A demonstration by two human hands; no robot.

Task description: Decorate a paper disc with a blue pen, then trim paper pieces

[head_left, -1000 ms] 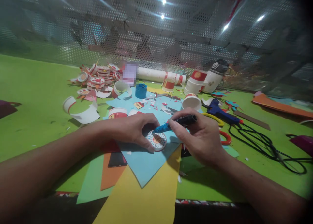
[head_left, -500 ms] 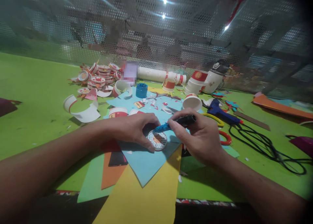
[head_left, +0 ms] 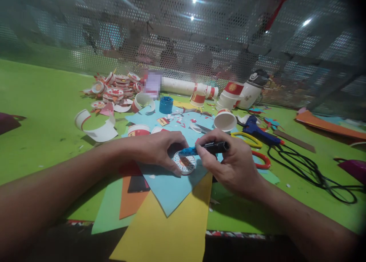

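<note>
Two sheets stacked mid-bench (head_left: 42, 113): light blue sheet (head_left: 171, 187) on top of yellow sheet (head_left: 171, 231). Small round disc (head_left: 184, 163) sits flat on blue one. Left hand (head_left: 156, 149) pins disc down, fingertips closed on its rim. Right hand (head_left: 231, 163) wrapped tight round black pen (head_left: 213, 147), blue tip touching disc's top edge. White paper cup (head_left: 225, 120) lies tipped just behind hands. Blue glue gun (head_left: 259, 131) off to right, cord trailing.

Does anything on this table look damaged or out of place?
Yes. A curled strip cut from a paper cup lies left on the green table, cut cup pieces heap behind it, scraps litter the blue paper, and one paper cup seems tipped on its side.
</note>
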